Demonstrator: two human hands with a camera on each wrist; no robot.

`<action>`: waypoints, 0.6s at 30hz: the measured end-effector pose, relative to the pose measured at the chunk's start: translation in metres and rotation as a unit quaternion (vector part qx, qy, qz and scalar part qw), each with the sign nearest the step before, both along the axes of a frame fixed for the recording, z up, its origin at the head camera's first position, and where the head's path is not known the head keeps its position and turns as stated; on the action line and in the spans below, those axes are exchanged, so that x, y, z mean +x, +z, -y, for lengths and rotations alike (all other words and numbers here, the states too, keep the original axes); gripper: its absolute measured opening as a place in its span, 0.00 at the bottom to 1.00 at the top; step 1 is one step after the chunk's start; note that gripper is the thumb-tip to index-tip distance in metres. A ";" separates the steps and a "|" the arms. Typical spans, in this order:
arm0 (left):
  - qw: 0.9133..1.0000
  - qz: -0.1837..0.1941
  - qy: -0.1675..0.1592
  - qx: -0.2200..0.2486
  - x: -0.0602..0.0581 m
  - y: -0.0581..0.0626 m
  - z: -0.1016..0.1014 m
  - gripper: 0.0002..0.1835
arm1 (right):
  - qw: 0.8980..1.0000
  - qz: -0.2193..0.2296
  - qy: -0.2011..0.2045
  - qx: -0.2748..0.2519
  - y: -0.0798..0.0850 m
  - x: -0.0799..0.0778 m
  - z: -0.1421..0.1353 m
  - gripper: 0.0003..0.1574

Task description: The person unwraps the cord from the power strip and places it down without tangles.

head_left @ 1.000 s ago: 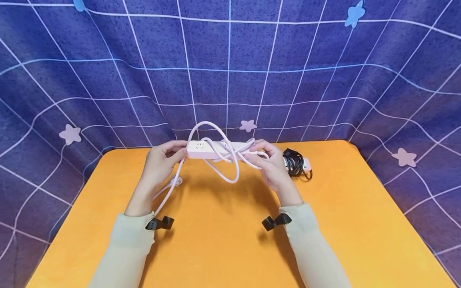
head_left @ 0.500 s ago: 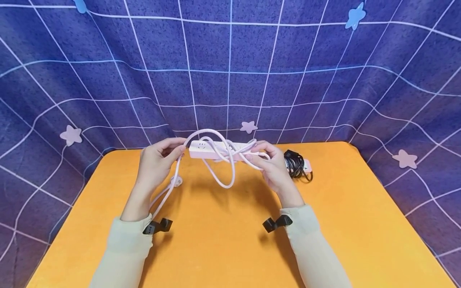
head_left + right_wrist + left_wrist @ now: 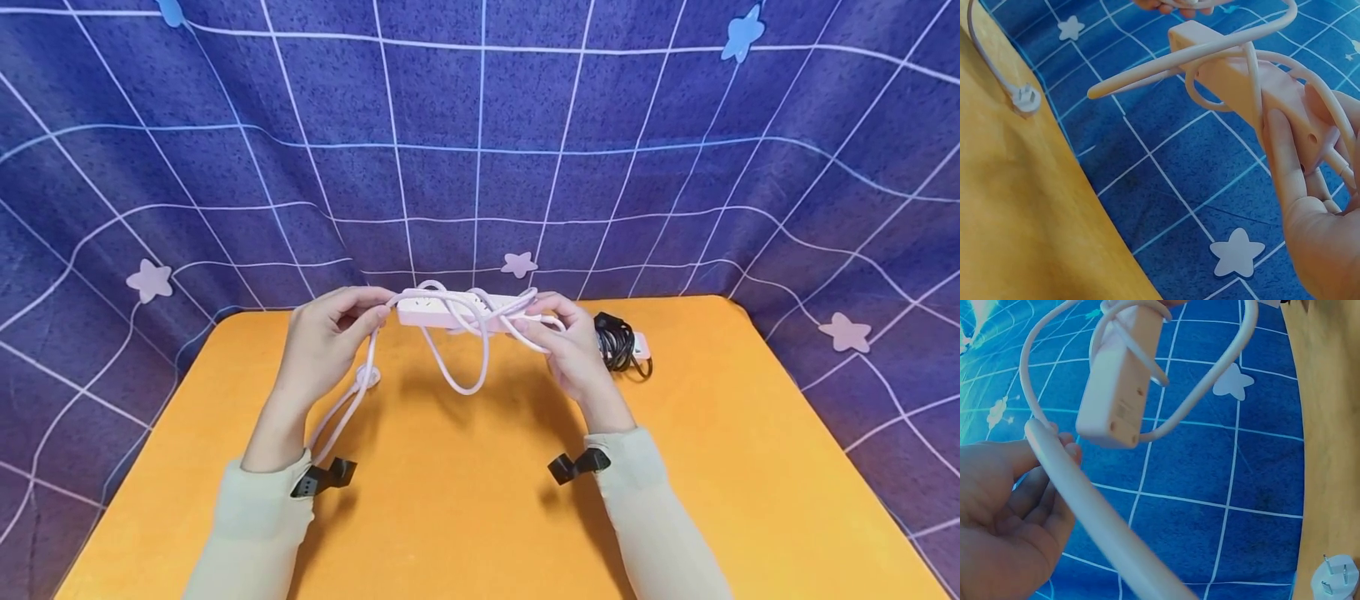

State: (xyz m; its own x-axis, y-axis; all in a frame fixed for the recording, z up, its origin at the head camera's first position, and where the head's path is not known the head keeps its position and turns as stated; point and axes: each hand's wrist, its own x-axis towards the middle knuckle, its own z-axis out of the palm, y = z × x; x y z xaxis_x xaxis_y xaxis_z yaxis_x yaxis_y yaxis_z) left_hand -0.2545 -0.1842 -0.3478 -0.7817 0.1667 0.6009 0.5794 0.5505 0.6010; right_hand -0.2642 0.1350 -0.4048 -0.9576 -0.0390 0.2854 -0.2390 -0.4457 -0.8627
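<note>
A white power strip is held up above the table, its white cord looped loosely around it. My right hand grips the strip's right end together with loops of cord; the right wrist view shows fingers along the strip's underside. Just off the strip's left end, my left hand pinches the cord between thumb and fingertips. From there the cord hangs down past the left wrist. Its three-pin plug lies on the table behind it, prongs visible in the left wrist view.
On the orange table, right of my right hand, lies another power strip wound with black cord. A blue grid-patterned curtain with stars stands behind and at both sides.
My left hand has shifted slightly left, from the strip's end onto the cord alone. The tall cord loop above the strip has been drawn down flat across it. The right hand stays nearly still.
</note>
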 end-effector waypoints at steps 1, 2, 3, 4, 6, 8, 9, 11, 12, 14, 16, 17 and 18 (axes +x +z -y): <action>1.000 -0.001 -0.003 -0.003 0.001 0.001 0.000 0.09 | 1.000 0.001 0.000 -0.003 0.001 0.000 0.000 0.23; 1.000 -0.002 -0.006 -0.006 0.001 0.001 0.001 0.09 | 1.000 0.001 0.000 -0.007 0.001 0.000 0.000 0.23; 1.000 -0.001 -0.009 -0.009 0.002 0.002 0.001 0.09 | 1.000 0.002 0.001 -0.011 0.002 0.000 0.000 0.23; 1.000 0.000 -0.013 -0.014 0.003 0.003 0.001 0.09 | 1.000 0.000 0.001 -0.014 0.003 0.000 -0.001 0.23; 0.999 0.003 -0.021 -0.025 0.004 0.004 0.001 0.09 | 1.000 -0.005 0.000 -0.017 0.003 0.000 -0.001 0.23; 0.999 0.008 -0.032 -0.037 0.005 0.006 0.001 0.09 | 1.000 -0.010 -0.003 -0.018 0.004 0.000 -0.002 0.23; 0.998 0.011 -0.039 -0.043 0.006 0.006 0.001 0.09 | 1.000 -0.011 -0.005 -0.017 0.004 0.000 -0.002 0.23; 0.997 0.016 -0.056 -0.053 0.008 0.007 0.001 0.09 | 1.000 -0.012 -0.008 -0.015 0.003 -0.001 -0.003 0.23; 0.996 0.018 -0.065 -0.057 0.008 0.008 0.002 0.09 | 1.000 -0.011 -0.009 -0.015 0.003 -0.002 -0.003 0.24; 0.994 0.022 -0.081 -0.063 0.010 0.008 0.002 0.09 | 1.000 -0.010 -0.010 -0.013 0.002 -0.002 -0.003 0.24; 0.993 0.022 -0.092 -0.069 0.011 0.009 0.002 0.09 | 1.000 -0.011 -0.010 -0.011 0.002 -0.003 -0.002 0.24; 0.993 0.021 -0.095 -0.072 0.011 0.009 0.002 0.09 | 1.000 -0.011 -0.010 -0.009 0.002 -0.003 -0.002 0.24; 0.992 0.021 -0.099 -0.074 0.012 0.009 0.002 0.09 | 1.000 -0.011 -0.010 -0.008 0.002 -0.003 -0.001 0.24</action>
State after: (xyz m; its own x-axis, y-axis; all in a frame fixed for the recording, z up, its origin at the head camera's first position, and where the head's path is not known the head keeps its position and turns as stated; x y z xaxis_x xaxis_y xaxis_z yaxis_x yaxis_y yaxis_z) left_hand -0.2429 -0.1867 -0.3385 -0.7485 0.4037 0.5261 0.6614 0.5118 0.5483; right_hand -0.2676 0.1365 -0.4029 -0.9518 -0.0154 0.3063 -0.2660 -0.4553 -0.8497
